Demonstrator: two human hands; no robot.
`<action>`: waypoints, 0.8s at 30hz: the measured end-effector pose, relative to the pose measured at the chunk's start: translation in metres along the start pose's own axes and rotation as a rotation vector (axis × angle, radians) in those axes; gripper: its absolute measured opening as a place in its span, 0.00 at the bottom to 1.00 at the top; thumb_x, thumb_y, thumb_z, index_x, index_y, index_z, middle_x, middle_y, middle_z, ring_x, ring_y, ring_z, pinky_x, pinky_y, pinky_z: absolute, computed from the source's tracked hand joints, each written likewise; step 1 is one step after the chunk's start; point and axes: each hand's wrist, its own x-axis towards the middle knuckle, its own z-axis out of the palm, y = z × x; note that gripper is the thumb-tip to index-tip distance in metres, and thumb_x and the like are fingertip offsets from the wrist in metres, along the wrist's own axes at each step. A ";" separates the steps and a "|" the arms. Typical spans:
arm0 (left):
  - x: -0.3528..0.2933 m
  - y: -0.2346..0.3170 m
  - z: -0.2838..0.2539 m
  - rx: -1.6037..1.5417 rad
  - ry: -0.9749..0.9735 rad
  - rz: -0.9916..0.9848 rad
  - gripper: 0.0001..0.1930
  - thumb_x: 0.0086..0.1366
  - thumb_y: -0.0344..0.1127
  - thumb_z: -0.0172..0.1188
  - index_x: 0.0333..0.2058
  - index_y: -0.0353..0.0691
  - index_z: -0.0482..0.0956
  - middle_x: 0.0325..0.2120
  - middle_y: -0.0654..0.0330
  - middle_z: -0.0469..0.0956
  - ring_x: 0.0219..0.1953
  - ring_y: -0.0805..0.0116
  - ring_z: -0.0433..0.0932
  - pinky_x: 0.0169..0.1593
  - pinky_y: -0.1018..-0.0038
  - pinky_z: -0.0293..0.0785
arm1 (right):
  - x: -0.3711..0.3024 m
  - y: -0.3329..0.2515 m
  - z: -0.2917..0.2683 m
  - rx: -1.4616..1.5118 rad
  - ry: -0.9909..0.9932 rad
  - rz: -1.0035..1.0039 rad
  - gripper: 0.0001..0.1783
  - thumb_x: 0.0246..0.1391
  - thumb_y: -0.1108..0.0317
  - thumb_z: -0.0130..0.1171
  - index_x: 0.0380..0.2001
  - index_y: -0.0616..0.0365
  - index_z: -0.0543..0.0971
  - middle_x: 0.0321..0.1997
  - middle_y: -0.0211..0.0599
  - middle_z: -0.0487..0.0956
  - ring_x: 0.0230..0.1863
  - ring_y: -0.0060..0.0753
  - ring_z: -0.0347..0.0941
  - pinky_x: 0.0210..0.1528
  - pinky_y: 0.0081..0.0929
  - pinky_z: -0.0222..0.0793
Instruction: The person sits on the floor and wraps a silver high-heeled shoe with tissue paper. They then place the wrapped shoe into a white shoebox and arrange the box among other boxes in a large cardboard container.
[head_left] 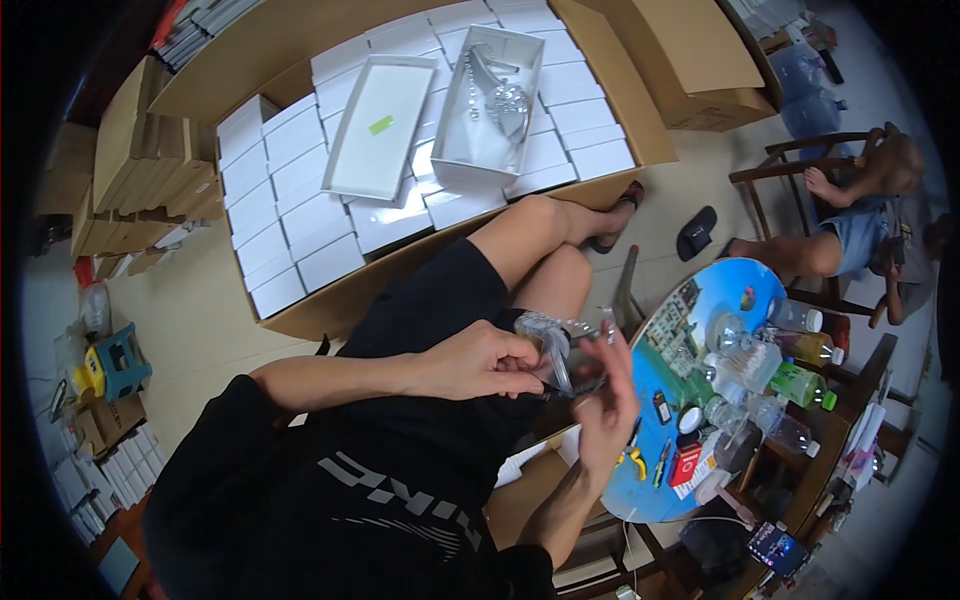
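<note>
In front of my lap, my left hand pinches a shiny clear-and-silver sandal with a sparkling strap along its top. Part of it is hidden by my fingers, and its outline is blurred. My right hand is at its other side, fingers stretched upward and apart, slightly smeared by motion. Beyond my knees, an open white shoebox holds a silver high-heeled sandal with a beaded strap. To its left lies the white box lid, inside up, with a small green sticker.
A large carton packed with white boxes supports the shoebox and lid. At right, a round blue table carries plastic bottles, yellow-handled pliers and a red pack. Another person sits at far right; flat cartons stack left.
</note>
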 end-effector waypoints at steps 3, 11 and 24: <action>0.004 0.013 0.010 0.012 0.038 0.074 0.10 0.62 0.33 0.68 0.34 0.31 0.81 0.23 0.56 0.81 0.23 0.69 0.83 0.29 0.77 0.77 | -0.001 -0.019 0.011 -0.302 0.001 -0.155 0.28 0.37 0.74 0.74 0.47 0.66 0.82 0.65 0.54 0.70 0.53 0.37 0.75 0.51 0.28 0.71; 0.003 -0.002 0.003 0.297 0.100 0.270 0.11 0.60 0.36 0.70 0.35 0.34 0.82 0.30 0.57 0.82 0.27 0.64 0.80 0.28 0.71 0.73 | -0.008 -0.014 -0.003 -0.151 0.147 0.027 0.19 0.62 0.61 0.58 0.33 0.71 0.84 0.49 0.53 0.81 0.45 0.33 0.75 0.46 0.27 0.67; 0.005 -0.065 -0.025 0.113 -0.201 0.201 0.16 0.59 0.36 0.71 0.42 0.34 0.82 0.37 0.55 0.84 0.40 0.65 0.82 0.45 0.70 0.75 | -0.022 0.002 -0.008 0.178 -0.090 0.393 0.36 0.54 0.87 0.59 0.67 0.64 0.64 0.55 0.49 0.79 0.46 0.32 0.80 0.49 0.25 0.75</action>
